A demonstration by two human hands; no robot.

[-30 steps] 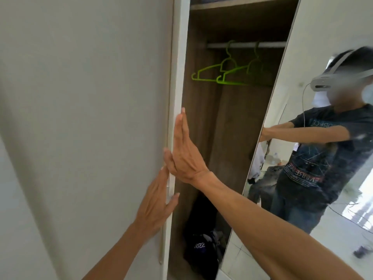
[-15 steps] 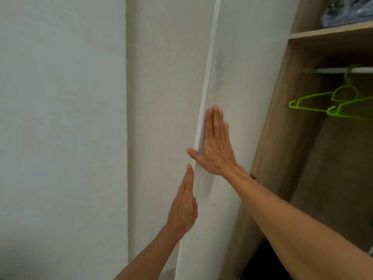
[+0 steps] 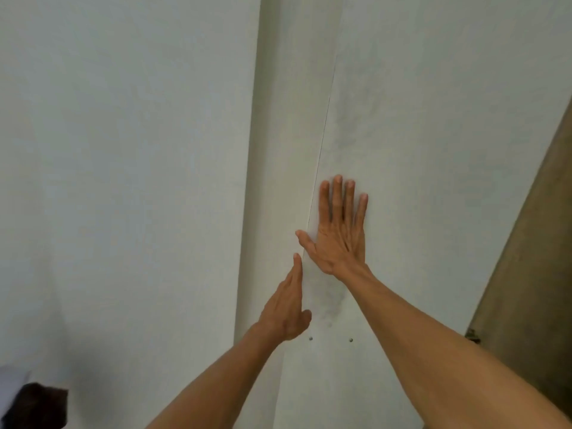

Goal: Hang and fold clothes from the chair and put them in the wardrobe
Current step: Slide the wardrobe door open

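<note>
The white wardrobe door [image 3: 433, 125] fills the right half of the view, swung wide, its edge lying against the white panel behind it. My right hand [image 3: 339, 233] lies flat on the door near that edge, fingers straight and pointing up. My left hand [image 3: 286, 308] is just below and to the left, fingers straight along the door's edge, holding nothing. A brown strip of the wardrobe's wooden side [image 3: 532, 274] shows at the far right. No clothes, chair or hangers are in sight.
A plain white wall [image 3: 123, 181] takes up the left half. A dark object [image 3: 37, 407] sits in the bottom left corner. Two small screws [image 3: 330, 339] mark the door below my left hand.
The door has swung further left until its edge meets the panel behind. Both hands stayed on it. The view turned left, so the hangers, rail and shelf dropped out of sight.
</note>
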